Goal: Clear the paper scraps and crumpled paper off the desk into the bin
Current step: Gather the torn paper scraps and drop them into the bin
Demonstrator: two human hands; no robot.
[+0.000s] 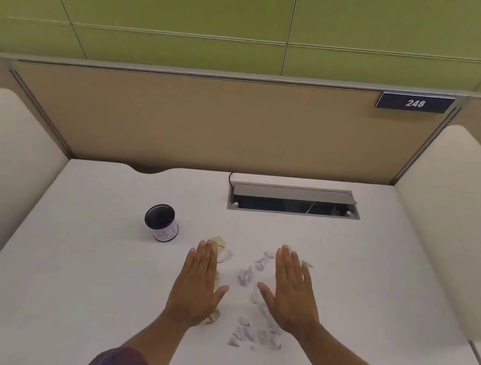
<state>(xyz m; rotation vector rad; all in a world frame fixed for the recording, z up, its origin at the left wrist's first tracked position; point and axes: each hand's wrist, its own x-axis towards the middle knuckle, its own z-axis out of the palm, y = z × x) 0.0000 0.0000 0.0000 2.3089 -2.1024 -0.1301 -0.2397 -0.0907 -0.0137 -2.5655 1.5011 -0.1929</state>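
A dark plate (415, 103) at the far right, on the top edge of the partition (198, 122), reads "248" in white; the bin (161, 223), left on the desk (71, 267), bears hand-drawn letters too blurred to read

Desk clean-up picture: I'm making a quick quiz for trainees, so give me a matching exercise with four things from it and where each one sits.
Things:
1. bin
2. paper scraps
3. cable hatch
4. number plate

Places:
A. on the partition, upper right
B. between the two hands on the desk
C. set into the desk's far side, lid raised
D. standing on the desk, left of the left hand

Pairs: 1-D, 2-B, 3-C, 4-A

The left hand and right hand are flat and open.
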